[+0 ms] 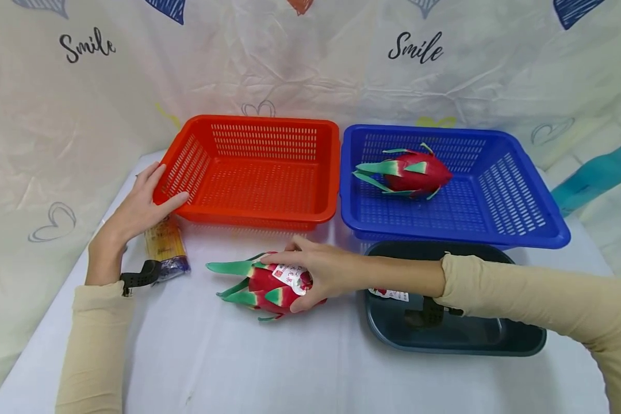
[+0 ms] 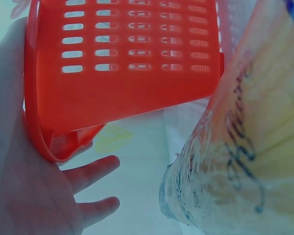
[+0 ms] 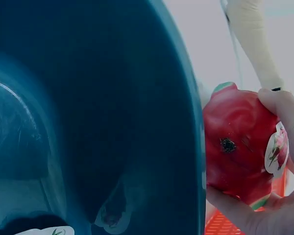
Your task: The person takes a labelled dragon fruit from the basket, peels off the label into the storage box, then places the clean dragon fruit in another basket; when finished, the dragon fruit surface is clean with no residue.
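My right hand [image 1: 323, 267] grips a red dragon fruit [image 1: 259, 287] with green leaf tips and a white sticker. The fruit is over the white table in front of the red basket [image 1: 259, 221]. In the right wrist view, thumb and fingers lie on opposite sides of the dragon fruit [image 3: 235, 142], beside the dark tray's rim. My left hand [image 1: 140, 207] rests at the red basket's left front corner, fingers extended, two of them pointing free in the left wrist view. Another dragon fruit [image 1: 421, 172] lies inside the blue basket [image 1: 528, 213].
A dark tray [image 1: 460, 342] stands in front of the blue basket, partly hidden under my right forearm; a white sticker [image 1: 388, 294] shows in it. A clear pack of yellow sticks [image 1: 167, 241] lies near my left wrist. A teal bottle [image 1: 595, 178] is at the far right.
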`<state>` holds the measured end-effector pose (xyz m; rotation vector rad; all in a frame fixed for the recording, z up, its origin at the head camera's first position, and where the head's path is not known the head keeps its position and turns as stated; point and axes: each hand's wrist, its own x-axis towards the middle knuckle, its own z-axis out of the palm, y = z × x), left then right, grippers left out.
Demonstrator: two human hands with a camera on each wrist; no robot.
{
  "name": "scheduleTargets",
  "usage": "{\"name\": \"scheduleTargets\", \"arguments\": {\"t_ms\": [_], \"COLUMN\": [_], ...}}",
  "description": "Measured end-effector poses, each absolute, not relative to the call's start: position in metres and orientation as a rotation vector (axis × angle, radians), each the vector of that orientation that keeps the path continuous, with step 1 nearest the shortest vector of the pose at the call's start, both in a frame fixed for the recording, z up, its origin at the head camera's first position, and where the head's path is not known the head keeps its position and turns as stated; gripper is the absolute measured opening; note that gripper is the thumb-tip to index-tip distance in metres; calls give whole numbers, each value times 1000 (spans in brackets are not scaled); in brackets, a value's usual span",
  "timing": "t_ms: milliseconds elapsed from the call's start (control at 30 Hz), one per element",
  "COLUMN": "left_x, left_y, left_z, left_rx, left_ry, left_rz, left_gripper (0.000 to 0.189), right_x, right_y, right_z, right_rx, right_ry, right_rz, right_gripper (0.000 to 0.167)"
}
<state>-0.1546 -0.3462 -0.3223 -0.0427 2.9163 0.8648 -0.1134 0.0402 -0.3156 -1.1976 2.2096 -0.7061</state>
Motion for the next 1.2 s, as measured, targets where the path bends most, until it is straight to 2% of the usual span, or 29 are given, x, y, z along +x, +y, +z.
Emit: {"name": "scheduleTargets", "arguments": {"t_ms": [300, 700, 800, 1000, 1067, 1200], "left_x": [-155, -154, -147, -120, -111, -104], "left_y": [-345, -340, -324, -265, -250, -234], "left_z": [-321, -319, -308, -278, -275, -277], "left_rx": [-50, -5, 161, 825, 908, 886], "left_ry": [2915, 3030, 3140, 2963, 2841, 2654], "left_rz": [860, 891, 1020, 1130, 1087, 1012], "left_gripper": [92, 90, 83, 87, 92, 99], "right_x": [-109, -100, -98, -97, -97, -98], "right_y": [43, 43, 43, 46, 47, 50], "right_z": [-317, -319, -318, -319, -320, -323], "right_rx": [-1187, -1040, -1042, -1051, -1044, -1014], "right_ry": [2236, 2320, 2371, 2526, 2557, 2563], "right_rz": [-714, -750, -730, -644, -644, -676], "right_gripper": [93, 106, 108, 110, 109, 106]}}
